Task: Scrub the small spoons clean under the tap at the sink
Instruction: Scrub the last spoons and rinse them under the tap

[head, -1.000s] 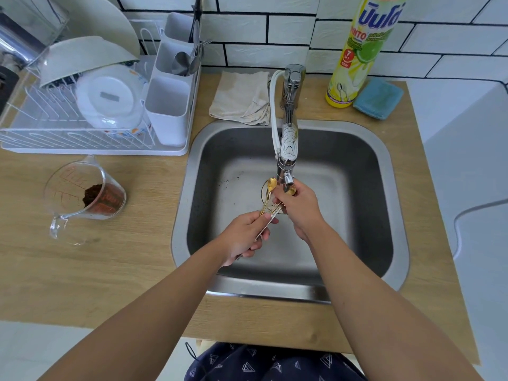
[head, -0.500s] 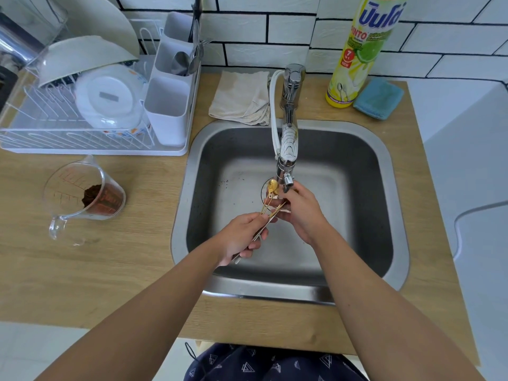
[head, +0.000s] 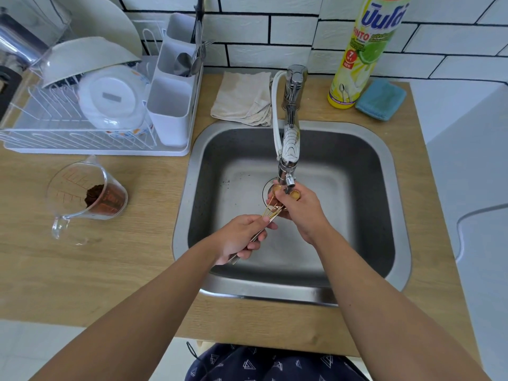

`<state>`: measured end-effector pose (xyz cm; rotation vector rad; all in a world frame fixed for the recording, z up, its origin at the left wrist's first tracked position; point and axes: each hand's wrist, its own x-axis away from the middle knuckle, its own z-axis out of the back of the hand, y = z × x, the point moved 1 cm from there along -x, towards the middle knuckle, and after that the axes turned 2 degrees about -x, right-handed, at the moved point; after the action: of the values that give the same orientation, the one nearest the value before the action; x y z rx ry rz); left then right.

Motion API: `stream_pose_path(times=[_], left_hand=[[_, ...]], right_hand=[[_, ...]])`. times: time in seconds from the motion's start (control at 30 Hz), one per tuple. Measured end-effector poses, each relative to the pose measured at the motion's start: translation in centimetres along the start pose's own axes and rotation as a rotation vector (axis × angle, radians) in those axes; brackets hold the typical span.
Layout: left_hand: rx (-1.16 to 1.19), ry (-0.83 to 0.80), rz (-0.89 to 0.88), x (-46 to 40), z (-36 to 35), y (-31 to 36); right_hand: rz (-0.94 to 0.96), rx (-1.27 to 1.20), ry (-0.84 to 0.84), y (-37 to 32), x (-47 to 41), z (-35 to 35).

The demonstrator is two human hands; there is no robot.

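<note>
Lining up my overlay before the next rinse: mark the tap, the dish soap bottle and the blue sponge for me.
tap (head: 290, 145): head view, on the spout's patterned upper face.
dish soap bottle (head: 357, 61): head view, on the yellow label front.
blue sponge (head: 380, 99): head view, on the middle of its top.

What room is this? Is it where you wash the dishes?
Yes, it looks like a home kitchen: a steel sink with a tap, a drying rack holding bowls, and a bottle of dish soap.
</note>
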<state>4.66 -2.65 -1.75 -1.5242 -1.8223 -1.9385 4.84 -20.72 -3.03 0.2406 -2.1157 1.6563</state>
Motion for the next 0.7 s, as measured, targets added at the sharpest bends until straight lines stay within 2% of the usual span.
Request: stream_pose_path(times=[0.07, 0.2, 0.3, 0.4, 0.6, 0.7], left_hand=[[0.009, -0.002, -0.014, 0.1, 0.0, -0.1], [0.087, 0.033, -0.033, 0.0, -0.2, -0.2], [0.115, 0.035, -0.038, -0.3, -0.3, 0.5], [0.13, 0.033, -0.045, -0.9, -0.5, 1.6], [-0.002, -0.005, 0.015, -1.6, -0.3, 3.3], [-0.077, 0.024, 0.036, -2.0, -0.3, 3.5]], right_hand=[[-0.019, -0.022, 0.002, -0.3, -0.2, -0.1], [-0.171, -0.091, -0.087, -0.6, -0.5, -0.4], [-0.177, 0.023, -0.172, -0.2, -0.3, -0.2], [-0.159, -0.086, -0.191, -0.8, -0.6, -0.3], [-0.166, -0.041, -0.092, -2.4, -1.6, 0.5], [-0.136, -0.132, 0.016, -2.3, -1.4, 1.4]])
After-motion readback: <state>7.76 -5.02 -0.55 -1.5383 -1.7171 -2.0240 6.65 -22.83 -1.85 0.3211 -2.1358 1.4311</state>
